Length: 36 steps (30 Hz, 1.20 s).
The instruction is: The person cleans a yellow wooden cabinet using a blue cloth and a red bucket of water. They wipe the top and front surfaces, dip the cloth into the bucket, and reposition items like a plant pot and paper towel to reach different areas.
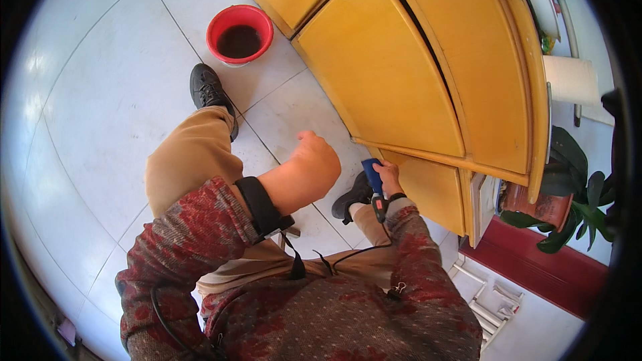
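My left hand [309,163] is over the floor tiles in the middle, bent at the wrist and looking curled closed. Most of its fingers are turned away, and anything inside them is hidden. My right hand [388,178] is beside the lower yellow cabinet door, its fingers closed on a flat blue thing [372,175]. What kind of thing that is I cannot make out. A small black device with a red patch [379,208] is at the right wrist, trailing a cable. Around my left wrist is a black strap [257,202].
A red bucket [215,39] with dark liquid stands on the floor ahead. Yellow cabinets [381,60] run along the right side. A potted plant [568,167], a white paper roll [570,81] and a white rack [481,304] are farther right. My shoes [207,87] are on the tiles.
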Each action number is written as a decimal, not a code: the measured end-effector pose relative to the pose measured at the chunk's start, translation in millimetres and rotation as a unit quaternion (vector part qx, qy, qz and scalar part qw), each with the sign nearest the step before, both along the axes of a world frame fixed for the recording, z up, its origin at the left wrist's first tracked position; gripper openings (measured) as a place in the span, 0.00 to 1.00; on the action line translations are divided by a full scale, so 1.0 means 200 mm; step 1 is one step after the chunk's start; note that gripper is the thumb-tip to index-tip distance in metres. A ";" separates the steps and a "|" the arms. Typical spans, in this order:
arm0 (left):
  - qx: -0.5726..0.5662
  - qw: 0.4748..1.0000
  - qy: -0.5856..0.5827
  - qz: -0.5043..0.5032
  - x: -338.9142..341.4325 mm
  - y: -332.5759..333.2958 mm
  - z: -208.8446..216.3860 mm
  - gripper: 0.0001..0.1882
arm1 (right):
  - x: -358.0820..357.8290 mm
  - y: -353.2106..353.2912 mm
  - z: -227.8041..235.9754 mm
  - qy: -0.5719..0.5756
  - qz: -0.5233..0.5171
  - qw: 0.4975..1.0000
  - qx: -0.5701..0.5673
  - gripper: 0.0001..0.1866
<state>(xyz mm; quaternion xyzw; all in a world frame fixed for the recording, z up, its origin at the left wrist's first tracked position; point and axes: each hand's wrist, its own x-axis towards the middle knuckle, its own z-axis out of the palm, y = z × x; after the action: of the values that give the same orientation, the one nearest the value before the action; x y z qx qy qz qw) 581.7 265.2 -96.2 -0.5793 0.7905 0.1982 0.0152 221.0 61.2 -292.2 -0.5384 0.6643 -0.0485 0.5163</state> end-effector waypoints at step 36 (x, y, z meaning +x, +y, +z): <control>0.067 0.996 0.027 0.052 0.27 0.12 0.21 0.23 | 2.07 -0.15 -0.79 0.012 0.184 0.952 -0.244 0.18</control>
<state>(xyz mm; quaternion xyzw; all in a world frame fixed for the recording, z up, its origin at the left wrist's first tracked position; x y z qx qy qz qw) 635.7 288.5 -54.1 -0.6115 0.7446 0.2666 0.0228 634.3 31.4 -449.6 -0.7612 0.5277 -0.1066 0.3616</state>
